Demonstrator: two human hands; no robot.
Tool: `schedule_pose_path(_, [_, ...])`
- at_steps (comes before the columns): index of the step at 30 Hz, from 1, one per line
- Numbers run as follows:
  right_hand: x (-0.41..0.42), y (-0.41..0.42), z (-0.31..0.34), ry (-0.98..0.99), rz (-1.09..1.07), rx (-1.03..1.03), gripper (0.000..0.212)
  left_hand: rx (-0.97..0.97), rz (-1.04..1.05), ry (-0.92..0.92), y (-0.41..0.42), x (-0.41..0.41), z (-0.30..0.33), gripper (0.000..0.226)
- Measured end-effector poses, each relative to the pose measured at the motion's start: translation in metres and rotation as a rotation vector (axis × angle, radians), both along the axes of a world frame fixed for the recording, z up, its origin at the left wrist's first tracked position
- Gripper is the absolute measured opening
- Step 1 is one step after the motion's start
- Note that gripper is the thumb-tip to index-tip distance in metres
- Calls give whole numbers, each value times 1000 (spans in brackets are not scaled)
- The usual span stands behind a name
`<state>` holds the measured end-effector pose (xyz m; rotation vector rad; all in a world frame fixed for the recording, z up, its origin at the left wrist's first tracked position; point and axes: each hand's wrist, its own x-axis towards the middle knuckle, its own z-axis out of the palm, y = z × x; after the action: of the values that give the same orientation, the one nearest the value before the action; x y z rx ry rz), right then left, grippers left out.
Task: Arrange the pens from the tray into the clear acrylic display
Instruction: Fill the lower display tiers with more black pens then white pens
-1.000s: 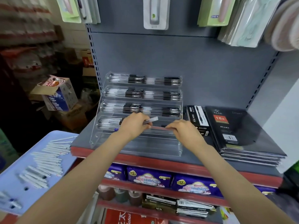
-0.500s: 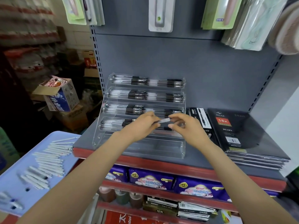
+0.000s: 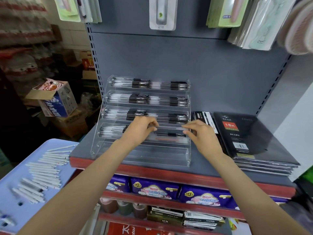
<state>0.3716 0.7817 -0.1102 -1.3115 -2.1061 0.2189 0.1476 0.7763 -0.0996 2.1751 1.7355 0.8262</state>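
On the grey shelf [image 3: 211, 168], against its back panel, stood the clear acrylic display [image 3: 145, 150], a stepped rack of five tiers. Its top three tiers were filled with pens, the fourth held pens on its left half and only a few on its right, and the front tier near the shelf's front edge looked bare. A stack of black diaries [image 3: 250, 141] lay at the shelf's right end, with a slim black pen box [image 3: 204, 118] between it and the rack. Left of the shelf, the pale blue tray [image 3: 15, 177] carried rows of loose white pens [image 3: 44, 168] near its right edge.

Both hands were at the fourth tier. The left hand [image 3: 140, 128] pinched one end of a translucent pen [image 3: 169, 128] between thumb and fingertips; the right hand [image 3: 201, 133] pinched the other end, fingers curled. The pen lay level, just over the right half of that tier.

Half a second earlier the two hands had been close together at the middle of the rack, the pen short between them; the right hand had since slid out toward the rack's right wall, and the pen sat lower.
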Motion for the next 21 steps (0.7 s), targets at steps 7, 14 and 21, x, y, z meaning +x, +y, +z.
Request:
schedule_pose_path(7, [1, -5, -2, -318, 9, -102, 37, -74, -86, 173, 4, -2, -7, 22])
schedule_pose_path(14, [-3, -7, 1, -434, 7, -112, 37, -60, -180, 355, -2, -6, -10, 35])
schedule_pose_path(21, [-6, -9, 2, -436, 6, -133, 37, -27, -169, 441, -1, 0, -10, 32])
